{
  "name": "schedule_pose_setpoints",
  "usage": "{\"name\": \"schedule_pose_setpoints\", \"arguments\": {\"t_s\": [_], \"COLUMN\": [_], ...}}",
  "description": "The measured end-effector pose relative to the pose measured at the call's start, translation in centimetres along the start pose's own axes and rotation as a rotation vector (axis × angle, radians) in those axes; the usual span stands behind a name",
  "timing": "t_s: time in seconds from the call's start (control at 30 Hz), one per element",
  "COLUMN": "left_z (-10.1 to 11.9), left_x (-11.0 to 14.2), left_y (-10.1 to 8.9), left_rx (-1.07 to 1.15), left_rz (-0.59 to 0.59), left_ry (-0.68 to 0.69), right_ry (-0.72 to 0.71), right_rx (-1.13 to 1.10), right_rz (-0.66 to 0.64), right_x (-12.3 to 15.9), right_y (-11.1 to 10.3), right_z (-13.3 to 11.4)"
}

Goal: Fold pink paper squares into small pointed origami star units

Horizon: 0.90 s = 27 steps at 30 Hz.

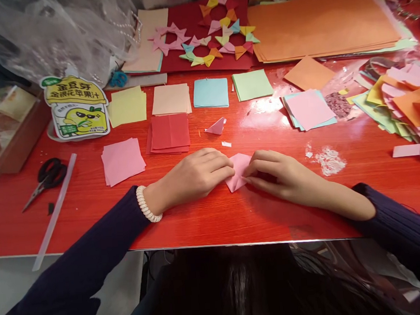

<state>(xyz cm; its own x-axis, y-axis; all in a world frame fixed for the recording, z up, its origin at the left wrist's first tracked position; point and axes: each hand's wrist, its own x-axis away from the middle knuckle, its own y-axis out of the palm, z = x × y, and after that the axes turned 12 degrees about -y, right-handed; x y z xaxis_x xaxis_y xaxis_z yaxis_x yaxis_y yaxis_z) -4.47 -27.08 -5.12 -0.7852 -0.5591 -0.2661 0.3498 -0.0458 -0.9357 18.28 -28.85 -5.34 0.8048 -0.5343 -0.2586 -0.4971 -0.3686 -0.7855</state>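
Between my hands, on the red table, lies a partly folded piece of pink origami paper (237, 171) with creases and a pointed lower end. My left hand (207, 172) holds its left side with fingers bent together. At its right edge, my right hand (277, 172) pinches the paper between thumb and fingers. Just beyond sits a small folded pink piece (215, 127) with a white scrap (226, 144) near it. To the left are a stack of pink squares (123, 162) and a stack of red squares (170, 134).
Yellow (128, 105), peach (171, 99), blue (210, 93) and green stacks (253, 84) form a row behind. Folded star rings (170, 39) rest at the back. Scissors (47, 177) and a clear plastic strip (56, 208) lie left; paper scraps (409, 95) pile up right.
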Motion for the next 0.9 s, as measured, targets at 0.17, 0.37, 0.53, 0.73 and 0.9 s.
{"name": "schedule_pose_setpoints", "arguments": {"t_s": [0.17, 0.37, 0.53, 0.73, 0.9], "left_z": [0.2, 0.2, 0.4, 0.7, 0.8], "left_x": [0.1, 0.3, 0.4, 0.4, 0.5], "left_y": [-0.4, -1.0, -1.3, -1.3, -1.2], "left_rx": [-0.028, -0.083, -0.164, -0.198, -0.190], "left_rz": [0.031, 0.034, 0.015, 0.012, 0.013], "left_ry": [0.033, 0.096, 0.146, 0.168, 0.140], "right_ry": [0.047, 0.067, 0.060, 0.091, -0.139], "right_rx": [0.030, 0.082, 0.123, 0.177, 0.254], "right_rz": [0.059, 0.110, 0.119, 0.142, 0.105], "right_x": [-0.2, 0.0, -0.1, 0.2, 1.5], "right_y": [0.3, 0.7, 0.9, 1.3, 0.4], "right_z": [-0.5, -0.4, -0.6, -0.6, -0.2]}}
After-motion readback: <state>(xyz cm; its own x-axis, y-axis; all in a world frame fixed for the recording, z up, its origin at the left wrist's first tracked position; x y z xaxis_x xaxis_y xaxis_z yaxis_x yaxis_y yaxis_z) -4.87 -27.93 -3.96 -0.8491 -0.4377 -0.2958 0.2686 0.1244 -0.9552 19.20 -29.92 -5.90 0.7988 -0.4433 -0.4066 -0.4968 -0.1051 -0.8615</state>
